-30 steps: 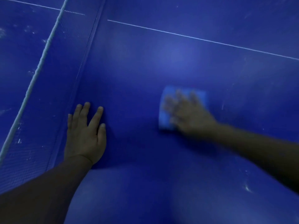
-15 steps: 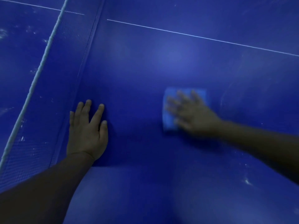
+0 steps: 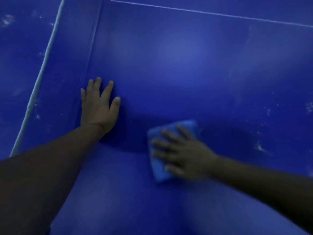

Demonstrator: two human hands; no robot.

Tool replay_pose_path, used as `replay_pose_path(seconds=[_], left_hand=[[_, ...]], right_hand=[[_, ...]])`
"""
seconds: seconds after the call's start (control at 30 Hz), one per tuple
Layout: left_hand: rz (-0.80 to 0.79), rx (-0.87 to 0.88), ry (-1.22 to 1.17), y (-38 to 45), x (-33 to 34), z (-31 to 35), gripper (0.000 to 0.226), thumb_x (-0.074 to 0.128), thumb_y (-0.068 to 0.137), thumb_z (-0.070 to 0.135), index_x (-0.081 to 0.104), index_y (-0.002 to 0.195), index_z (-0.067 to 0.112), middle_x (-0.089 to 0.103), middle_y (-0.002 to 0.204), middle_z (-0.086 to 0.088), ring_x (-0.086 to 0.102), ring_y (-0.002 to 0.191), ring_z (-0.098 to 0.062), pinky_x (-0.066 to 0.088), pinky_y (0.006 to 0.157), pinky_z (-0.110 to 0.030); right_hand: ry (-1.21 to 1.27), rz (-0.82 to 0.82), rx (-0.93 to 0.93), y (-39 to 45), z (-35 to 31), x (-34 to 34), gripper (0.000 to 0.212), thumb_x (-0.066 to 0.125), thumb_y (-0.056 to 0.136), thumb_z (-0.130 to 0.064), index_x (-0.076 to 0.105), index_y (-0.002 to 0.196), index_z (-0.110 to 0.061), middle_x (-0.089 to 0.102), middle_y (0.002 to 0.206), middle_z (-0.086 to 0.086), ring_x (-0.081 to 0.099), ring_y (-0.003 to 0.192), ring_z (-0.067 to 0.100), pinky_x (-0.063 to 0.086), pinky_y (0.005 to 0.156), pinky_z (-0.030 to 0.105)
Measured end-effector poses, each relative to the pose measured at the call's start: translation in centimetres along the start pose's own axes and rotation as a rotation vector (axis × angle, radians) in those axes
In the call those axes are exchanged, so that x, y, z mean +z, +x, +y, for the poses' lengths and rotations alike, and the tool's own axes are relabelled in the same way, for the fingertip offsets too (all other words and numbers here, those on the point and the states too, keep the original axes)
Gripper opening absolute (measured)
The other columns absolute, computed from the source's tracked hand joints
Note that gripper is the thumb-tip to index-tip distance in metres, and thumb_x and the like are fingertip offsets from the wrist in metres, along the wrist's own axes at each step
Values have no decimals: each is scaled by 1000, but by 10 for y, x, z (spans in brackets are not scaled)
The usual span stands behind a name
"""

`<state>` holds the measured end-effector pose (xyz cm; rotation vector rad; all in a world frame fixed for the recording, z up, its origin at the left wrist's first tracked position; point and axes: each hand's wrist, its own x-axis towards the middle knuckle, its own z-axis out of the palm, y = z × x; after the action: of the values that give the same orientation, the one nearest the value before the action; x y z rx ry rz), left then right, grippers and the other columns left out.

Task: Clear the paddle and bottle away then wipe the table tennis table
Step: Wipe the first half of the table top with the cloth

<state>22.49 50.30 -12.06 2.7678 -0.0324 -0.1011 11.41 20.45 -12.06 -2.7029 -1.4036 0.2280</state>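
A blue table tennis table (image 3: 186, 65) fills the view. My left hand (image 3: 99, 107) lies flat on it beside the net, fingers straight and spread. My right hand (image 3: 181, 153) presses flat with spread fingers on a folded light-blue cloth (image 3: 158, 168), which lies on the table near me; the hand is blurred by motion. No paddle or bottle is in view.
The net (image 3: 64, 82) with its white top band (image 3: 42, 72) runs diagonally along the left. A white centre line (image 3: 211, 13) crosses the top. White dust specks (image 3: 260, 147) mark the table at the right.
My right hand has slid the cloth down towards me. The view has shifted, so my left hand sits higher in the frame; it stays flat on the table.
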Motion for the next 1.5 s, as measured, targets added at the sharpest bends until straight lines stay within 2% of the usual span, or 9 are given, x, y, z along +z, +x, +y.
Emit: replay_pose_path(seconds=[0.23,0.43,0.5,0.6,0.77,1.0,1.1,1.27,1.5], left_hand=[[-53,167,-54,-83,-15,-7,61,33,99,36,37,150,4,22,161,-20,13,151,-35,4,123,-47],[-115,251,44,-183,-10,-26,62,28,99,39,35,152,7,23,162,-13,14,151,-30,7,123,-45],[-114,279,51,-187,-9,-32,61,29,99,39,34,152,10,21,162,-13,11,152,-30,5,124,-45],[-138,281,38,-184,-8,-31,61,28,99,41,37,152,12,21,162,-13,9,152,-29,4,124,-45],[-137,271,29,-185,-11,-32,59,28,99,40,40,150,14,22,162,-12,8,152,-27,-1,123,-39],[-114,300,14,-186,-8,-35,59,27,99,38,44,148,10,26,160,-16,14,150,-33,7,123,-48],[-112,301,17,-185,-7,-36,56,30,99,35,43,148,9,26,159,-18,14,150,-34,7,123,-48],[-118,295,63,-186,-8,-34,57,30,99,35,40,150,11,23,160,-17,12,150,-33,3,123,-45],[-143,262,155,-188,-13,-24,62,28,97,40,43,147,7,29,157,-21,18,148,-38,11,122,-53]], right_hand=[[60,142,1087,54,66,-24,57,21,104,-49,18,158,-31,9,167,-4,4,153,29,4,118,62],[58,113,403,27,-155,22,53,32,101,-48,37,152,-30,25,163,2,16,151,34,11,116,66],[53,78,383,-23,-165,28,53,37,101,-49,36,151,-33,28,162,0,21,150,33,13,116,65],[-13,108,806,-86,-109,25,56,34,96,-44,44,148,-26,38,157,7,32,144,41,24,109,71],[157,222,1608,-79,-86,9,64,15,97,-51,26,156,-28,13,166,-1,8,152,32,6,116,67],[95,77,758,-14,-239,34,53,29,102,-49,37,151,-32,26,163,-1,18,151,32,10,117,64],[49,51,956,-83,-192,29,57,29,97,-46,44,149,-27,33,160,3,27,147,36,19,114,65],[192,21,1446,-164,-125,14,66,9,97,-55,16,159,-30,3,167,-5,-3,153,26,2,119,59],[77,-39,876,-120,-166,24,55,17,106,-50,31,155,-30,19,165,-2,11,153,30,14,116,64]])
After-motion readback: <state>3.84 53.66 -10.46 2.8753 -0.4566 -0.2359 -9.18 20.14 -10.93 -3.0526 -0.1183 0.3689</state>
